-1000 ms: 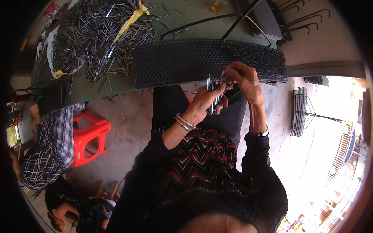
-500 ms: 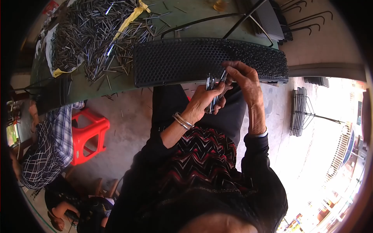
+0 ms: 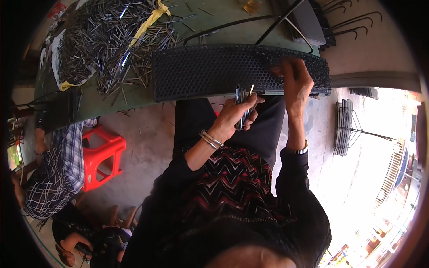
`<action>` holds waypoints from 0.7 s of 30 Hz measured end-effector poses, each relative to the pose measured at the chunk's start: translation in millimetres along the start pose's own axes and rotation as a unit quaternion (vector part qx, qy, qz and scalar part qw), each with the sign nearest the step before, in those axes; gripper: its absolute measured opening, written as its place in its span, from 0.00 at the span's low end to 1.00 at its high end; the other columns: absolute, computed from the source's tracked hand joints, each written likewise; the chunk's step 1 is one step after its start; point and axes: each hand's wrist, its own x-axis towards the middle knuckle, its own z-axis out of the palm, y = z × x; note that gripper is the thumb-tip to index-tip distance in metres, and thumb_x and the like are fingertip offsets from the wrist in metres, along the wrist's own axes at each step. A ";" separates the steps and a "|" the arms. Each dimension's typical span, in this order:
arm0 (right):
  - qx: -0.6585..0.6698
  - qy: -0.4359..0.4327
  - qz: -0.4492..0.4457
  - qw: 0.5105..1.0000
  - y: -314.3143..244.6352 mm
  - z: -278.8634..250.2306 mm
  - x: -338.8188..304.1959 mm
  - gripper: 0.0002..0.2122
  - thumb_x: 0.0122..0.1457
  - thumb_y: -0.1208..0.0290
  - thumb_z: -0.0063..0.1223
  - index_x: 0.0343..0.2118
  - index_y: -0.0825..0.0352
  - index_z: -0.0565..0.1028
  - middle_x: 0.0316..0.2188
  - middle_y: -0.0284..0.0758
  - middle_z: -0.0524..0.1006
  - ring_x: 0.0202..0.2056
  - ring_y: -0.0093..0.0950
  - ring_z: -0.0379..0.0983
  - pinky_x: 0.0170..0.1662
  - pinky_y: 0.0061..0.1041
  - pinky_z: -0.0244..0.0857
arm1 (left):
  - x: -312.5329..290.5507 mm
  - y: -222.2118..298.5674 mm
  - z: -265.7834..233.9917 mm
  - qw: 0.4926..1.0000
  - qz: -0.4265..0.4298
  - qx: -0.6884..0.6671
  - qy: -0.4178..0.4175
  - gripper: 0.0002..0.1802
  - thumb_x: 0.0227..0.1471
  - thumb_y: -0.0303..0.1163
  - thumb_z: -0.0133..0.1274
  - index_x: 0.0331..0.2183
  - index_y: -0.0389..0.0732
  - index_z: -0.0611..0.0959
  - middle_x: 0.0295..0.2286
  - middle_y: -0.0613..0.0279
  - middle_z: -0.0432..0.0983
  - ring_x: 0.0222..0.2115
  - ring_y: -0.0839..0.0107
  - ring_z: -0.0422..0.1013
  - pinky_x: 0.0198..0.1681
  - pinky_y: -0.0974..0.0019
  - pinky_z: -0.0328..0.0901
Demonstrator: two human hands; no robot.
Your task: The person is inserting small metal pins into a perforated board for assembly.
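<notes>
My left hand [image 3: 235,115] is closed round a small bundle of thin metal pins [image 3: 241,105], their ends sticking up past the fingers. It hovers just off the front edge of a long black panel full of holes [image 3: 201,71]. Over the right part of that panel is my right hand [image 3: 295,80], its fingers bent and drawn together at the surface. Motion blurs those fingertips, and whatever they pinch is too small to make out. Many holes toward the panel's right end have pins [image 3: 313,71] standing in them; the holes on the left look bare.
A large heap of loose metal pins [image 3: 103,44] lies on the green table [image 3: 210,31] at the far left. Bent black rods [image 3: 232,27] rise behind the panel. A red plastic stool [image 3: 105,156] stands at left beside another person in a checked sleeve [image 3: 71,156].
My right hand has moved from the bundle in my left hand up and right onto the panel. The left hand stays nearly in place, still gripping the pins.
</notes>
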 end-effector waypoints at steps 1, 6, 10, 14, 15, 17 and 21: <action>-0.043 0.033 -0.020 0.998 0.8 2.8 3.4 0.07 0.61 0.76 0.50 0.36 0.74 0.77 0.26 0.37 0.80 0.27 0.21 0.77 0.34 0.19 0.70 | 0.1 0.8 3.7 1.000 -0.002 -0.007 -0.004 0.23 0.57 0.49 0.54 0.39 0.38 0.82 0.17 0.66 0.71 0.15 0.79 0.66 0.15 0.77 0.57; -0.130 0.045 -0.084 0.987 32.5 11.4 14.9 0.06 0.60 0.76 0.51 0.37 0.71 0.77 0.25 0.35 0.81 0.25 0.20 0.77 0.30 0.19 0.69 | -2.4 4.5 12.0 1.000 -0.006 -0.008 -0.013 0.25 0.57 0.48 0.55 0.43 0.35 0.78 0.18 0.67 0.69 0.15 0.80 0.61 0.16 0.76 0.56; -0.190 0.029 -0.135 0.972 35.5 12.9 19.4 0.06 0.59 0.75 0.51 0.37 0.68 0.78 0.25 0.35 0.81 0.24 0.20 0.78 0.28 0.19 0.69 | -1.4 3.6 7.9 1.000 0.000 -0.012 -0.014 0.26 0.56 0.49 0.55 0.43 0.35 0.78 0.18 0.68 0.68 0.15 0.80 0.61 0.16 0.76 0.56; -0.183 0.028 -0.129 0.974 32.2 12.5 16.9 0.06 0.59 0.75 0.51 0.37 0.68 0.78 0.25 0.35 0.81 0.25 0.21 0.78 0.28 0.19 0.69 | -1.4 3.4 8.4 1.000 -0.001 -0.013 -0.006 0.26 0.55 0.50 0.56 0.42 0.35 0.79 0.18 0.68 0.68 0.15 0.80 0.61 0.16 0.76 0.56; -0.195 0.031 -0.137 0.971 36.3 11.5 16.5 0.06 0.60 0.75 0.51 0.37 0.68 0.78 0.25 0.34 0.81 0.25 0.21 0.79 0.27 0.19 0.69 | -1.8 4.0 9.3 1.000 -0.002 -0.013 -0.008 0.26 0.55 0.50 0.56 0.42 0.35 0.79 0.18 0.68 0.68 0.15 0.80 0.61 0.16 0.76 0.56; -0.206 0.032 -0.144 0.967 37.1 11.9 15.3 0.06 0.60 0.75 0.51 0.37 0.68 0.78 0.25 0.34 0.81 0.25 0.22 0.79 0.27 0.19 0.69 | -3.4 4.2 10.5 1.000 0.003 -0.005 -0.009 0.26 0.56 0.50 0.55 0.42 0.35 0.79 0.18 0.68 0.68 0.15 0.80 0.61 0.16 0.76 0.56; -0.215 0.048 -0.177 0.959 37.5 11.6 14.7 0.06 0.60 0.75 0.52 0.38 0.67 0.78 0.25 0.34 0.81 0.26 0.22 0.79 0.27 0.20 0.68 | -5.3 5.1 11.3 1.000 0.001 0.003 -0.007 0.26 0.55 0.50 0.55 0.42 0.35 0.79 0.18 0.68 0.68 0.15 0.80 0.61 0.17 0.76 0.56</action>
